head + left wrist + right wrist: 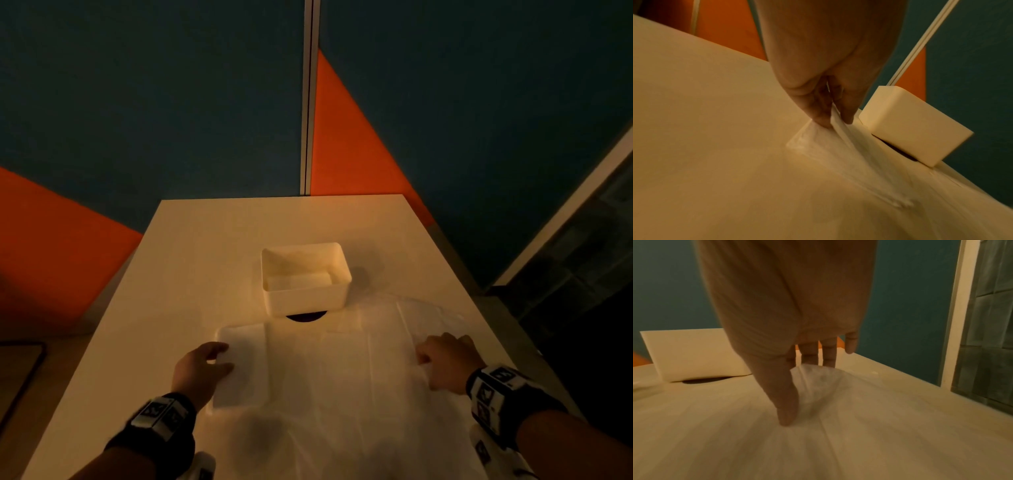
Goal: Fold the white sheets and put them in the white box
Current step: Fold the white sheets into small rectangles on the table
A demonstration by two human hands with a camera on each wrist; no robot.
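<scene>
A thin white sheet (325, 377) lies spread over the near half of the white table (205, 246). My left hand (205, 366) is at its left edge. In the left wrist view that left hand (835, 123) pinches the sheet (818, 146) between thumb and fingers, lifting the edge a little. My right hand (445, 356) is on the sheet's right side. Its thumb and fingers (799, 392) hold a raised bulge of the sheet (818, 443). The white box (305, 301) stands just beyond the sheet, open side up, with something flat and white inside.
A dark round hole (305, 318) in the table shows under the box's near side. Blue and orange partition walls (137, 102) close off the far side. The table's right edge (496, 325) runs close to my right hand. Bare tabletop lies left of the sheet.
</scene>
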